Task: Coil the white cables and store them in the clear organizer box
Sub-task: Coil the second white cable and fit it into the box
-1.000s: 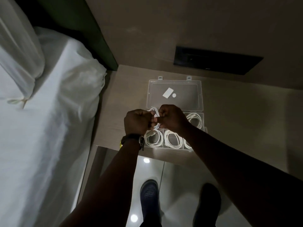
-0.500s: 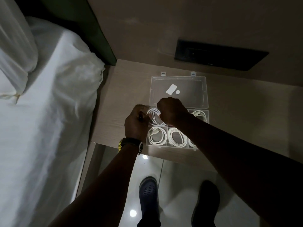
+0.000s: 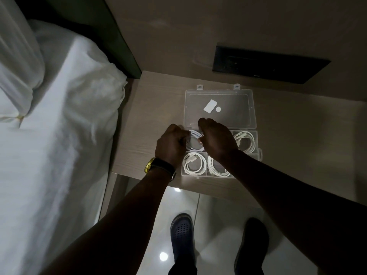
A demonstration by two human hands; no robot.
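head view:
hidden: right hand (image 3: pixel 217 140) and forearm cover the far-middle compartment and part of the near-middle and near-right ones; contents of the far-middle one can't be told.
cut off: bed (image 3: pixel 55 135) runs out of frame at left; both arms leave the frame at the bottom.
hard to see: dim light, dark wall panel (image 3: pixel 268 64) shows no detail; fingertips of both hands blurred in shadow.
writing: none readable; white rectangular sticker (image 3: pixel 210 105) and small round one on the open lid are blank from here.
organizer box (image 3: pixel 256 143): clear, lid laid open toward the far side, sits on the nightstand (image 3: pixel 139 126) near its front edge.
cable in hands (image 3: pixel 194 140): white coil in the far-left compartment, between the two hands.
left hand (image 3: pixel 170 146): fingers curled onto the left side of that coil, wristwatch (image 3: pixel 158 166) on wrist.
right hand grip: fingers bent down at the coil's right side; whether it pinches the cable or just presses, can't tell.
other coils: near-left coil (image 3: pixel 194 163), near-middle coil (image 3: pixel 217 168), far-right coil (image 3: pixel 245 142), each in its own compartment.
floor: glossy tiles, two dark shoes (image 3: pixel 181 233).
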